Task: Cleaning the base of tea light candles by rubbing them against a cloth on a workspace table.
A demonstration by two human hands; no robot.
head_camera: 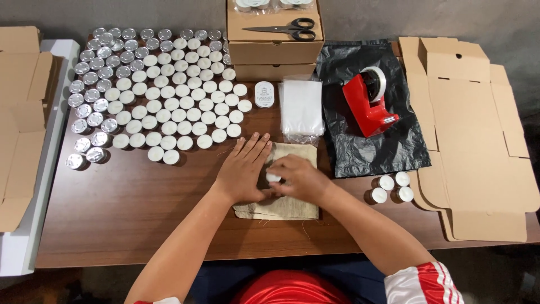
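Fingers (254,147) of your left hand (243,171): extended and close together, pressed flat on the beige burlap pouch (292,205). Your right hand (297,179): fingers curled, pinching a small white tealight candle (273,178) over the pouch.

Burlap pouch: lies flat at the near middle of the brown wooden tabletop (129,219), long axis running away from you, far edge toward the stack of clear plastic bags (302,107).

Tabletop, left: many white tealights (185,107) in rows, with upturned silver metal cups (98,73) beside them.

Tabletop, far middle: stacked brown cardboard boxes (274,50), black-handled scissors (284,28) on top, blades pointing left.

Tabletop, right: red tape dispenser (368,110) on a black plastic bag (388,146); four tealights (391,188) near your right forearm; flattened cardboard box blank (478,169) at the edge.

Room: grey floor (495,22) beyond the tabletop.
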